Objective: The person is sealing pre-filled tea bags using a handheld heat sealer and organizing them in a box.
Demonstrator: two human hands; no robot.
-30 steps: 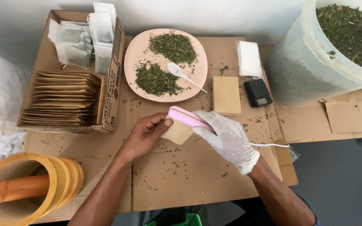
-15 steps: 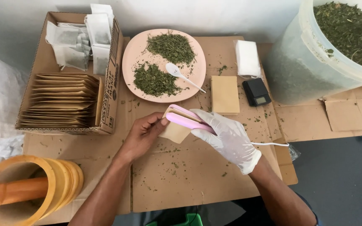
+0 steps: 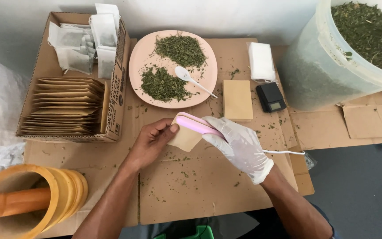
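My bare left hand [image 3: 152,140] pinches a small tan paper pouch [image 3: 185,139] at its left side, just above the cardboard-covered table [image 3: 208,186]. My right hand [image 3: 239,144], in a white glove, grips a pink hand-held sealer [image 3: 196,124] whose jaws are clamped over the pouch's top edge. A thin white cord [image 3: 284,152] runs from the sealer off to the right.
A pink plate [image 3: 138,62] holds two heaps of dried green herb and a white spoon [image 3: 192,79]. A cardboard box [image 3: 118,88] of tan pouches and white filter bags stands left. Another tan pouch [image 3: 237,99], white bags [image 3: 261,61], a small black scale [image 3: 270,97], a herb-filled bucket [image 3: 315,75] and a wooden mortar [image 3: 63,190] surround.
Both hands hold almost the same pose; the sealer stays clamped on the pouch with only a slight shift.
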